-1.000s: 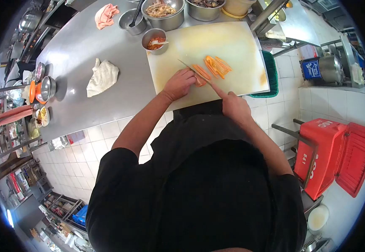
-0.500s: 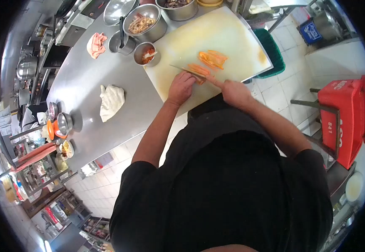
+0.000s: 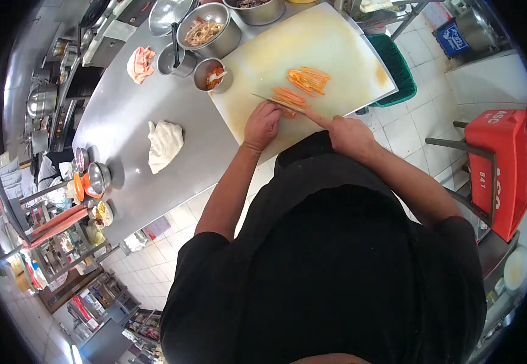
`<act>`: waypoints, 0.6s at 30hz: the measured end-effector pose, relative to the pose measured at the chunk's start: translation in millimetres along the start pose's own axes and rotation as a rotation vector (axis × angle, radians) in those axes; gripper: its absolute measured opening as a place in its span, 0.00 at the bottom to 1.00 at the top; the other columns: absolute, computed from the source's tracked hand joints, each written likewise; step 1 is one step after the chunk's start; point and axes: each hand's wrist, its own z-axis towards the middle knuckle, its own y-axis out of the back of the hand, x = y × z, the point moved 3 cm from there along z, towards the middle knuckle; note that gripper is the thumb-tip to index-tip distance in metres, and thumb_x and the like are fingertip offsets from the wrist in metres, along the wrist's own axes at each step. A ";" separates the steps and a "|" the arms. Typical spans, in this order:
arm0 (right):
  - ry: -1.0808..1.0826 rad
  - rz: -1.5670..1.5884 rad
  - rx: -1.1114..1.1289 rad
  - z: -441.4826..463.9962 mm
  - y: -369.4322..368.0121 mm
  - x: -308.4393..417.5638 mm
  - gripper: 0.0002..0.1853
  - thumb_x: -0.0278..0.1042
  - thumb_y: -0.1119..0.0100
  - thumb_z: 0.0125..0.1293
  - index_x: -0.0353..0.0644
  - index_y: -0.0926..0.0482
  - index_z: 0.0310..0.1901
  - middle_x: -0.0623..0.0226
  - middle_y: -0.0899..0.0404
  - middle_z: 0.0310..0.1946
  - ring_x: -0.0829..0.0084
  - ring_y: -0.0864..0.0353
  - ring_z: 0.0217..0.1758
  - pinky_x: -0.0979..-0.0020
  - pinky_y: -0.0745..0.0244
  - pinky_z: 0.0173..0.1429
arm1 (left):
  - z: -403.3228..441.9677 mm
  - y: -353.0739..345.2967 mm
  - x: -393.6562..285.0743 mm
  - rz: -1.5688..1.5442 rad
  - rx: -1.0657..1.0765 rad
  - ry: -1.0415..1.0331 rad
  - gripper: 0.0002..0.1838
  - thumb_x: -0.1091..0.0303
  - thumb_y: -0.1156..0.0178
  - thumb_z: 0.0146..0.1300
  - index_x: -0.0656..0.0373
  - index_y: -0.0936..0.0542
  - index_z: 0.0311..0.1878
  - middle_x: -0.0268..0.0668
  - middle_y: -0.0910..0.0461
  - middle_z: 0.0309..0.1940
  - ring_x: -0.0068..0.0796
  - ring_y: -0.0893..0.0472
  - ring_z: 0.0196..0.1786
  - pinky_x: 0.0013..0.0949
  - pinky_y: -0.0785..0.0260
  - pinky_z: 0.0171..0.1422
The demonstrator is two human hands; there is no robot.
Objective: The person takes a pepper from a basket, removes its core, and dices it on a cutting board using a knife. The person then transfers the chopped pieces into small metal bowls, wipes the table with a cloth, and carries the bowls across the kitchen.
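Note:
My right hand point(image 3: 347, 134) is closed round the handle of a knife point(image 3: 280, 103), with the index finger stretched along it. The blade points to the left over the cutting board point(image 3: 330, 45), close beside my left fingertips. My left hand point(image 3: 263, 125) has its fingers curled down, holding an orange vegetable piece point(image 3: 288, 113) that is mostly hidden by the hand and blade. Just past the blade lie cut orange strips point(image 3: 289, 96). A second pile of orange strips point(image 3: 309, 80) rests farther up the board.
Left of the board stand a small metal pot point(image 3: 212, 75) with red food and a spoon, another pot point(image 3: 176, 61), and a large bowl point(image 3: 218, 37) of shredded food. Cloths point(image 3: 165, 145) lie on the steel counter point(image 3: 136, 194). A green bin point(image 3: 400, 79) stands beyond the board's right edge.
The view has shifted slightly. The knife has moved a little to the right against the strips, and the strips beyond the blade look more separated. Both hands keep their grip.

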 end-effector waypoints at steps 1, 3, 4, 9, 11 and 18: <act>-0.005 -0.001 0.009 -1.3 -3.6 -1.6 0.43 0.26 0.48 0.67 0.75 0.43 0.81 0.47 0.15 0.39 0.47 0.11 0.42 0.48 0.17 0.48 | 0.1 0.8 -1.2 0.001 -0.006 0.001 0.10 0.79 0.38 0.56 0.60 0.16 0.42 0.41 0.17 0.46 0.47 0.19 0.56 0.44 0.24 0.63; 0.006 0.023 -0.003 3.5 -14.3 -1.6 0.43 0.26 0.47 0.67 0.74 0.43 0.81 0.48 0.15 0.39 0.47 0.11 0.41 0.48 0.17 0.48 | -3.0 2.3 -2.9 0.001 -0.007 0.005 0.10 0.78 0.37 0.56 0.60 0.16 0.42 0.42 0.17 0.46 0.47 0.19 0.55 0.44 0.24 0.62; 0.022 0.044 -0.026 12.3 -20.6 -1.8 0.44 0.26 0.47 0.67 0.74 0.43 0.81 0.48 0.15 0.39 0.47 0.11 0.41 0.48 0.17 0.48 | -4.1 1.6 -3.0 0.000 -0.006 0.007 0.09 0.78 0.37 0.56 0.60 0.16 0.42 0.42 0.17 0.46 0.47 0.19 0.55 0.44 0.24 0.62; 0.010 0.034 -0.009 14.0 0.1 4.3 0.45 0.25 0.46 0.66 0.75 0.44 0.82 0.49 0.14 0.39 0.48 0.11 0.42 0.48 0.17 0.49 | -2.1 -0.3 3.8 0.005 -0.030 0.016 0.09 0.78 0.36 0.57 0.60 0.16 0.41 0.41 0.17 0.44 0.47 0.18 0.53 0.44 0.24 0.60; -0.011 0.021 0.021 1.4 -1.3 2.7 0.45 0.25 0.46 0.66 0.74 0.44 0.82 0.49 0.14 0.38 0.49 0.11 0.43 0.48 0.17 0.50 | -2.3 -1.1 2.1 0.031 -0.017 0.025 0.08 0.78 0.35 0.57 0.59 0.16 0.41 0.41 0.17 0.44 0.47 0.18 0.53 0.43 0.24 0.60; 0.054 0.069 -0.048 20.7 -24.2 -1.6 0.45 0.25 0.45 0.65 0.73 0.43 0.82 0.49 0.14 0.38 0.48 0.11 0.43 0.48 0.17 0.50 | -1.7 1.2 -0.4 0.018 -0.050 0.018 0.07 0.76 0.35 0.58 0.58 0.15 0.40 0.39 0.16 0.43 0.45 0.18 0.52 0.42 0.23 0.58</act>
